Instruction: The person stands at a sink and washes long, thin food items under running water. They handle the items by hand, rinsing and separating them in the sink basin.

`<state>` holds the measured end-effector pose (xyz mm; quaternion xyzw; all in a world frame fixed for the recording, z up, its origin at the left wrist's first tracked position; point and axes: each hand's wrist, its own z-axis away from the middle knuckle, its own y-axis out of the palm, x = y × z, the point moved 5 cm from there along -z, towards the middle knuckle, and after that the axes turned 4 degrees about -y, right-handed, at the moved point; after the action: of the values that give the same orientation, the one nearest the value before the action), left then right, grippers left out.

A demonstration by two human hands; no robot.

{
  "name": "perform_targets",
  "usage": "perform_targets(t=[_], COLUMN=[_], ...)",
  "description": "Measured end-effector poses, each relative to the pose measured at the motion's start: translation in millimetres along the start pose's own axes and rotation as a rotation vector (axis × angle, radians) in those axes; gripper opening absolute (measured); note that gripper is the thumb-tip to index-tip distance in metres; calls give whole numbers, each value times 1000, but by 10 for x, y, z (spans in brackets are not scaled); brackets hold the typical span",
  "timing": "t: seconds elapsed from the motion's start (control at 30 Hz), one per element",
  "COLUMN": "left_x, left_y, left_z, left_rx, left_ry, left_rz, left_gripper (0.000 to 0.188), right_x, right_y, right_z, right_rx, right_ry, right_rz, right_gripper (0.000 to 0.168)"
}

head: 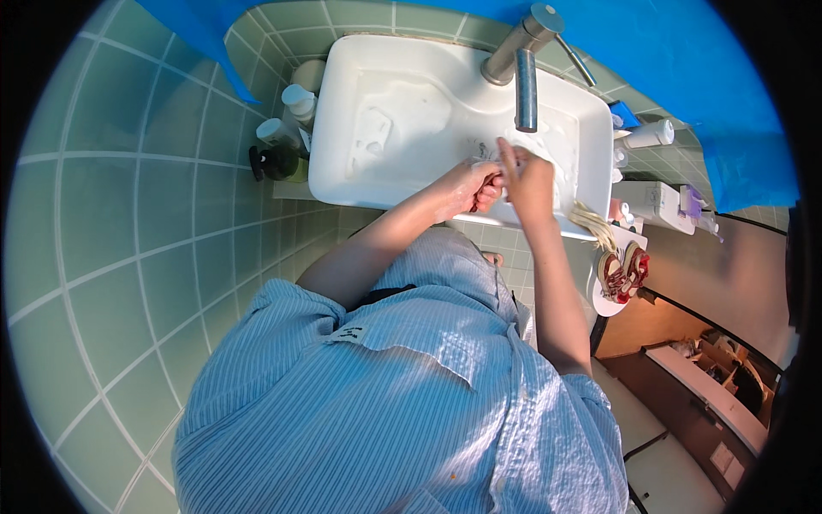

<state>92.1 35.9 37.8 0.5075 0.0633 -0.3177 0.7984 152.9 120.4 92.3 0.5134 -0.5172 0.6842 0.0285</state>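
My left hand (474, 186), wet and with suds on the wrist, is curled above the front part of a white sink (424, 186). My right hand (532, 183) is close against its fingers, one finger stretched out and slightly blurred. Something whitish shows between and behind the hands; whether it is foam or an object I cannot tell, nor what either hand grips. White foam (559, 151) lies in the basin under the metal faucet (526, 96). Cream-coloured cords (592, 223), perhaps shoelaces, hang over the sink's front right rim.
Small red and white shoes (623, 273) stand on a round white surface right of the sink. Pump bottles (298, 103) line its left side, more bottles (648, 133) its right. Blue sheeting (648, 51) hangs behind. A green tiled wall (167, 186) rises at the left.
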Motion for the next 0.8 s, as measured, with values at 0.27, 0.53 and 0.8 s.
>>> perform_targets(t=[0.27,0.53,0.8], left_x=[-307,194,161], left_y=[-356,-561,-313], left_z=[78,-559,-382], left_rx=[-358,164,167], left_ry=[372,-17,-62], left_rz=[-67,430,555], left_gripper=[17,25,32], right_x=[-519,601,455], right_y=[-617,362,351], right_z=[78,352,159], right_rx=[-239,-90,-151], right_ry=[178,-474,-379], right_rz=[48,323,472], right_gripper=[38,39,40])
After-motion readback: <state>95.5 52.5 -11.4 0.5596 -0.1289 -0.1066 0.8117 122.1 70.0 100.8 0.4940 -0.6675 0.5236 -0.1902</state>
